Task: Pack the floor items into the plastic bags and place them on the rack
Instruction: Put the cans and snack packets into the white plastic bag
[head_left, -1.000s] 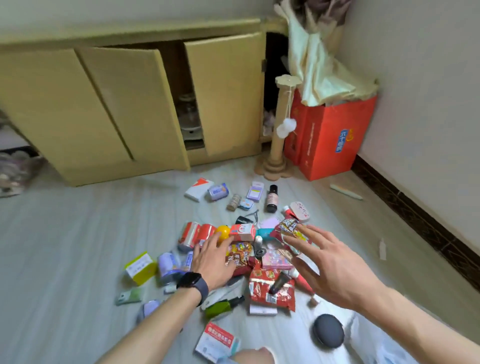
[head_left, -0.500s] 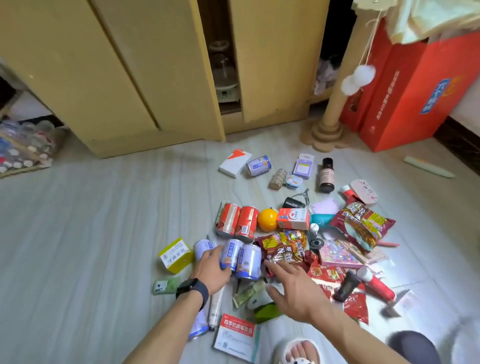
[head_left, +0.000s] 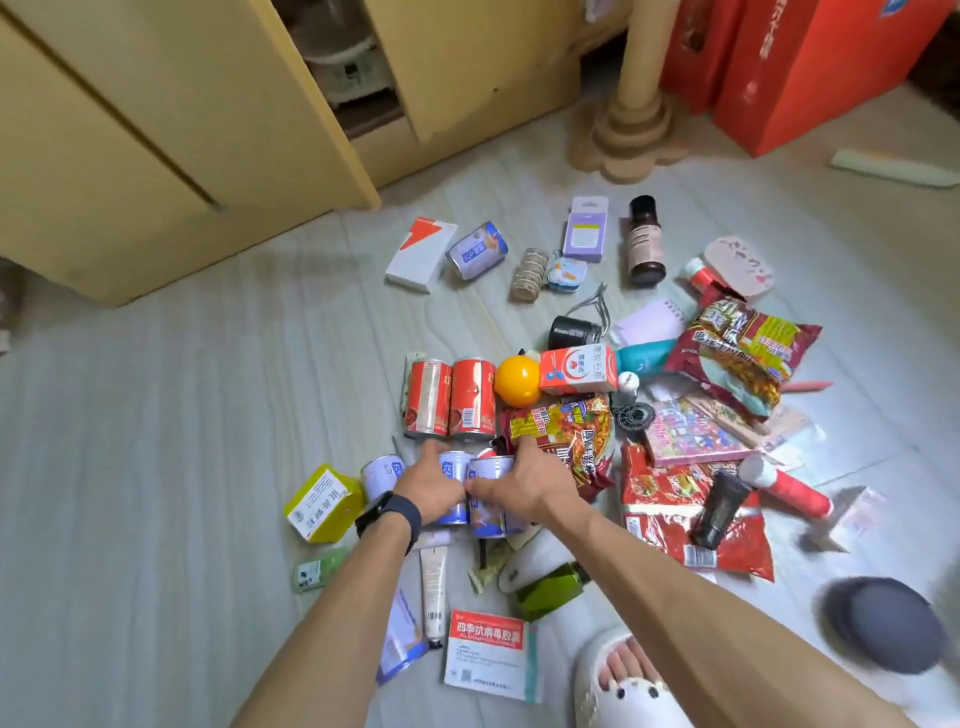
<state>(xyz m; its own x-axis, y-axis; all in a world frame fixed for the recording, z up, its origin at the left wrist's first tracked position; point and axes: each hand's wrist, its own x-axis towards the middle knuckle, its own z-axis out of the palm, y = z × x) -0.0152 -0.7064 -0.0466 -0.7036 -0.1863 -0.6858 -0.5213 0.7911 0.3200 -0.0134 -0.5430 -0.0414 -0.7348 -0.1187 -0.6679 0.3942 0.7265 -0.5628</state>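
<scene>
1. Mid-floor (head_left: 156, 415), head view: loose items lie in a heap in front of the cabinet (head_left: 156, 130). No plastic bag or rack is in frame.
2. Both hands are down on the blue cans (head_left: 488, 519) at the near left side of the heap. The cans lie on their sides and touch each other.
3. Left hand (head_left: 434, 486), watch (head_left: 389, 514) on the wrist, has its fingers curled over the middle can. Right hand (head_left: 522, 480) is curled over the can next to it. The thumbs nearly meet between them.
4. Key relation: the cans' long axes run away from the person toward the red cans (head_left: 449, 397). Both hands come in along that axis from the near ends, so the likely lift is straight up and back.
5. Outer blue can (head_left: 382, 473) sits just left of the left hand, outside the grip and beside the yellow box (head_left: 322, 501). The left hand is nearer to it.
6. Snack bag (head_left: 569, 439) touches the right hand's far side and may drag along.
</scene>
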